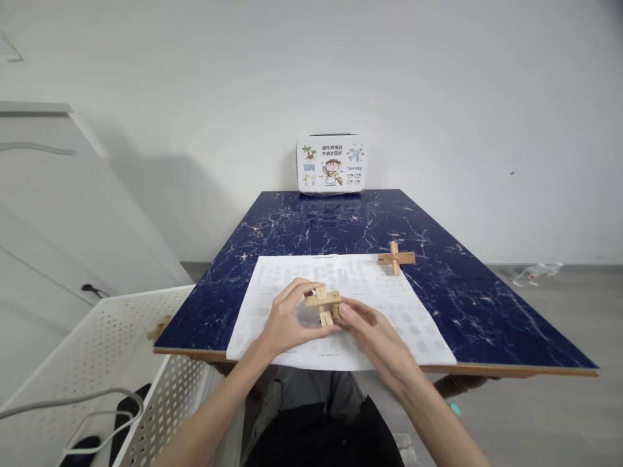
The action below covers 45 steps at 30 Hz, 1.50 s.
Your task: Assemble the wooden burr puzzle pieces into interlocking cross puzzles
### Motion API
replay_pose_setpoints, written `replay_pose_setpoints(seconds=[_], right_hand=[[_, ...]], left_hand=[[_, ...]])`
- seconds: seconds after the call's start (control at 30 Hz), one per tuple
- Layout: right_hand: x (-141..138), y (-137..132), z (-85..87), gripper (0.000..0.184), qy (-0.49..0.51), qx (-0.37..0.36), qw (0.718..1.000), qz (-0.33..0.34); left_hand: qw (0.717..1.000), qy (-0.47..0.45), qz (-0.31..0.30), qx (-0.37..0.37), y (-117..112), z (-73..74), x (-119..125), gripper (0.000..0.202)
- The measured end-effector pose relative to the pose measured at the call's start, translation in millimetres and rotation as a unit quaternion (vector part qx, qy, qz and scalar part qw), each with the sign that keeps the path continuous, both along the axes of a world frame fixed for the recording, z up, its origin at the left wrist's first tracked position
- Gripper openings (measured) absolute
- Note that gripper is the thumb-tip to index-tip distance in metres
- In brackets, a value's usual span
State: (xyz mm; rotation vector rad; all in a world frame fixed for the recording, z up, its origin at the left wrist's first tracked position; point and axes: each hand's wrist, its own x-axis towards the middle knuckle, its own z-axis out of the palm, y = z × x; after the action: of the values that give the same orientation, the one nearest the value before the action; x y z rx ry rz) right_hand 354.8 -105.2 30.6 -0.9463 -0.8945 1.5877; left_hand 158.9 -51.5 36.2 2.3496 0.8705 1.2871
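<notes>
A partly joined wooden burr puzzle [324,299], made of several notched light-wood bars, is held up above the paper between both hands. My left hand [291,319] grips it from the left, thumb below and fingers over the top. On the right side, my right hand [368,322] pinches it with thumb and fingers; some fingertips are hidden behind the wood. Under the hands lies a white instruction sheet [277,279] printed with faint diagrams. Two crossed wooden bars [396,258] rest at the sheet's upper right corner, partly on the blue tabletop.
The blue marbled table [331,227] reaches to the wall. A white cartoon-printed case [331,164] stands at its far edge. To the left is a white perforated basket [168,383] with cables [73,401] and some wooden pieces [159,327]. Clear plastic [535,274] lies on the floor at right.
</notes>
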Motion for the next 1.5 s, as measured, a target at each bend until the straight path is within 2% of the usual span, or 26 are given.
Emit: replay_pose_setpoints(seconds=[0.2,0.37,0.43,0.5,0.57,0.63,0.73,0.83,1.0,1.2,1.27,1.33,1.43,1.5], right_hand=[[15.7,0.6,-5.6,0.042,0.011,-0.001,0.999,-0.038],[24.3,7.8,8.9,0.042,0.052,-0.016,0.998,-0.020],[21.9,6.3,18.0,0.039,0.009,-0.009,1.000,0.012],[17.3,3.9,23.7,0.037,-0.080,0.028,0.996,0.040],[12.9,3.5,23.9,0.037,-0.193,0.097,0.976,0.009],[10.6,6.0,19.9,0.042,-0.297,0.174,0.937,-0.055],[11.9,12.3,12.6,0.039,-0.371,0.249,0.892,-0.072],[15.1,17.2,7.7,0.030,-0.376,0.282,0.881,-0.054],[15.5,22.0,-0.5,0.032,-0.370,0.303,0.875,-0.070],[13.2,25.2,-2.6,0.034,-0.348,0.302,0.883,-0.082],[13.8,23.6,-0.2,0.034,-0.338,0.279,0.894,-0.090],[15.7,20.6,2.1,0.038,-0.301,0.209,0.927,-0.080],[20.5,15.5,4.5,0.045,-0.172,0.070,0.982,-0.031],[24.2,13.4,5.9,0.043,-0.082,0.000,0.997,-0.016]], left_hand=[[1.000,-0.017,0.008,-0.008,-1.7,1.8,-0.4,0.060],[1.000,-0.018,0.009,-0.014,-1.7,2.0,-0.4,0.060],[1.000,-0.014,0.010,-0.020,-1.7,2.0,-0.2,0.059],[1.000,-0.010,0.010,-0.026,-1.7,2.0,-0.1,0.059],[1.000,-0.006,0.009,-0.029,-1.6,2.0,-0.2,0.059],[1.000,-0.003,0.008,-0.027,-1.5,2.1,-0.3,0.060],[1.000,-0.003,0.002,-0.027,-1.7,2.3,-0.3,0.062],[0.999,-0.004,-0.005,-0.036,-1.8,2.5,0.1,0.061],[0.998,-0.005,0.000,-0.056,0.4,1.5,0.7,0.059],[0.998,-0.010,-0.006,-0.065,1.9,0.8,0.5,0.058],[0.998,-0.008,0.002,-0.064,1.3,1.0,0.9,0.058],[0.998,-0.006,0.016,-0.059,0.6,1.4,1.5,0.058],[0.999,-0.005,0.028,-0.044,-0.2,1.7,2.2,0.058],[0.999,-0.002,0.027,-0.036,-0.4,1.6,2.5,0.059]])
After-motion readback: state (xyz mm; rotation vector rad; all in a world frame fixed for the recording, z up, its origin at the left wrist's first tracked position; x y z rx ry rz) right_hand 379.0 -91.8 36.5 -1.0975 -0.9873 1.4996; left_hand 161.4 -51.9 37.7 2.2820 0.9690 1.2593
